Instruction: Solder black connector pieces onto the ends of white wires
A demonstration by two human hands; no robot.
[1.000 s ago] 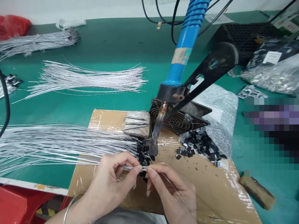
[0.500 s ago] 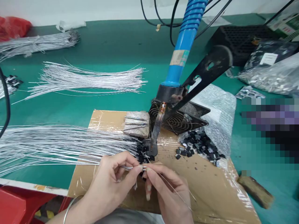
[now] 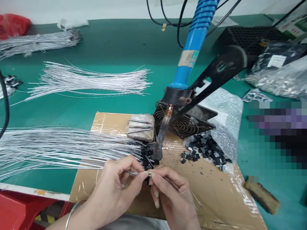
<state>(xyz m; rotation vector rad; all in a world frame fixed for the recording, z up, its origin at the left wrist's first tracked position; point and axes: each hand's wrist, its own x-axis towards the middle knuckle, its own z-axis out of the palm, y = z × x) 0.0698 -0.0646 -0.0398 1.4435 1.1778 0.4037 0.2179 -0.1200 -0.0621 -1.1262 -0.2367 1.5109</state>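
Note:
My left hand [image 3: 120, 188] pinches a thin silvery wire [image 3: 134, 173] between thumb and forefinger, low in the middle of the view. Right beside it, my right hand [image 3: 171, 191] pinches the same spot, fingertips nearly touching the left ones. Fine strands [image 3: 183, 192] trail from there across my right hand. Just behind my fingers lie the black ends [image 3: 145, 155] of a long bundle of grey wires [image 3: 72, 147] that runs off to the left. Above those ends stands a blue-handled soldering iron [image 3: 183, 70], its tip end pointing down in a black metal stand.
A round-grilled fan [image 3: 184, 123] and a grey block with metal rods [image 3: 141, 127] sit behind the cardboard [image 3: 211, 198]. Small black parts [image 3: 207, 148] are heaped on bubble wrap. Another wire bundle [image 3: 96, 80] lies behind; a brown block [image 3: 262, 195] rests at right.
The blue iron and its stand appear slightly further right. My hands keep their pinch; the lower fingers of my right hand have shifted slightly down and right.

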